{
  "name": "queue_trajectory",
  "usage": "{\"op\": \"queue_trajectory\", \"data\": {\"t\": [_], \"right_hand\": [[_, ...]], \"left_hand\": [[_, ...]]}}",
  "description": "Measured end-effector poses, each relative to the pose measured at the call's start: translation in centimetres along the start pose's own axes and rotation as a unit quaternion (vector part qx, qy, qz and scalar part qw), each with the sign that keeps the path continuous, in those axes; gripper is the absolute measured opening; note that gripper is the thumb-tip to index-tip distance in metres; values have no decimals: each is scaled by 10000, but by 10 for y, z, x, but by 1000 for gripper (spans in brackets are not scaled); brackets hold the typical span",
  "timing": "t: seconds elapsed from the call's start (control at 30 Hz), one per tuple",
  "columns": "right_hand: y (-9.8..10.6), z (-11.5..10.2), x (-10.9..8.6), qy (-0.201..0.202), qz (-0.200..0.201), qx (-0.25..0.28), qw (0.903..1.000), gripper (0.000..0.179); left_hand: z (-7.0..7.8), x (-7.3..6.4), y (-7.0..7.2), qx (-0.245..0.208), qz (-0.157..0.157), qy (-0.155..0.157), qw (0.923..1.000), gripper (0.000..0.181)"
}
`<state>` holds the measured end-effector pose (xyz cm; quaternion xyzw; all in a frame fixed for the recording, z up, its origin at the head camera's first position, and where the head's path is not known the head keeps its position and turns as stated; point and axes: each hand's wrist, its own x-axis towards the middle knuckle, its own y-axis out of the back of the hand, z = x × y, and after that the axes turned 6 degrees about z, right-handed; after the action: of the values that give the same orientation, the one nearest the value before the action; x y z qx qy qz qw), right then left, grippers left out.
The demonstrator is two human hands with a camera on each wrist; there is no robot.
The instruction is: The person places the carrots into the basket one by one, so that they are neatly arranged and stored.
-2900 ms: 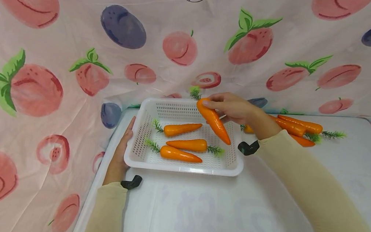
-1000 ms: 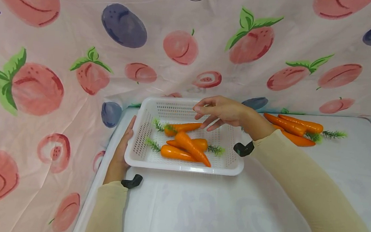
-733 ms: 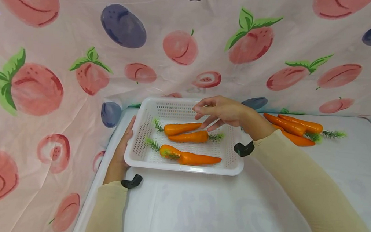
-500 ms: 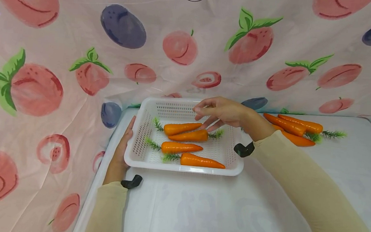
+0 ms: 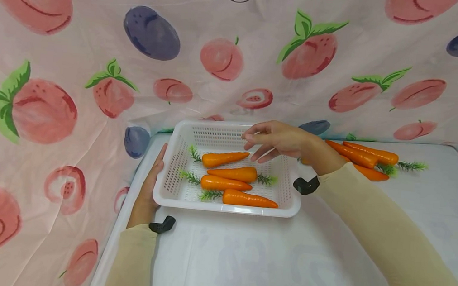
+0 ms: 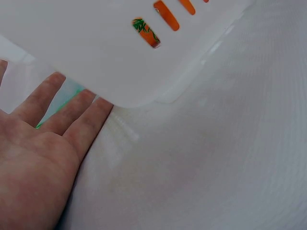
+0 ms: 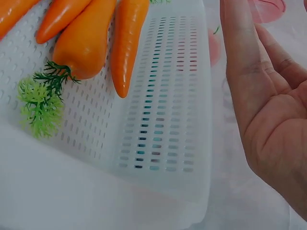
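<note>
A white slotted plastic basket (image 5: 223, 208) stands on the table, with several orange carrots with green tops lying crosswise in it. The rearmost carrot (image 5: 223, 159) lies apart from the others, while the frontmost carrot (image 5: 250, 199) is near the front wall. My left hand (image 5: 149, 188) lies along the basket's left side; in the left wrist view its fingers (image 6: 72, 115) are straight, with the tips at the basket's edge. Over the basket's back right part, my right hand (image 5: 280, 140) hovers with loosely bent fingers, holding nothing.
More carrots (image 5: 368, 156) lie in a pile on the table to the right, partly hidden by the right wrist. A fruit-patterned cloth (image 5: 231, 20) hangs behind and at the left. The white tabletop (image 5: 243, 262) extends in front of the basket.
My right hand has let go of a carrot, which dropped into the basket and rolled to the front. Since then, the hand has shifted slightly right. My left hand has stayed in place.
</note>
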<state>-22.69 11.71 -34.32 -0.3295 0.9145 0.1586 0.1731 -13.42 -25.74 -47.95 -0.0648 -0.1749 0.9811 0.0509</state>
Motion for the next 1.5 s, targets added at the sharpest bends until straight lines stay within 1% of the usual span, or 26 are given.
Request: {"op": "queue_trajectory", "data": {"t": [0.2, 0.43, 0.67, 0.73, 0.87, 1.0, 1.13, 1.27, 1.43, 1.5], "right_hand": [[10, 2, -7, 153, -108, -52, 9998, 50], [27, 6, -18, 44, 12, -178, 9998, 47], [49, 18, -34, 121, 52, -665, 9977, 47], [54, 21, -39, 104, 86, -700, 9975, 48], [62, 26, -48, 58, 295, -733, 9969, 50], [71, 32, -58, 10, 635, -893, 9940, 56], [83, 39, -69, -13, 888, -973, 9913, 59], [98, 49, -81, 34, 1077, -927, 9899, 55], [113, 65, -95, 176, 1257, -647, 9898, 51], [118, 73, -99, 220, 1319, -629, 9890, 50]], "left_hand": [[1, 0, -1, 34, 53, 57, 10000, 52], [2, -1, -2, 29, 57, 50, 10000, 53], [3, -1, -3, -25, 66, 115, 9999, 55], [3, -1, -3, -27, 75, 125, 9999, 55], [2, -1, -2, -56, 90, 114, 9999, 54], [2, 0, -2, -59, 72, 114, 9999, 55], [2, -1, -2, -34, 95, 136, 9999, 54], [2, -1, -3, -42, 103, 152, 9998, 52], [3, -1, -3, -63, 92, 125, 9999, 52], [3, 0, -3, -45, 90, 119, 9999, 53]]}}
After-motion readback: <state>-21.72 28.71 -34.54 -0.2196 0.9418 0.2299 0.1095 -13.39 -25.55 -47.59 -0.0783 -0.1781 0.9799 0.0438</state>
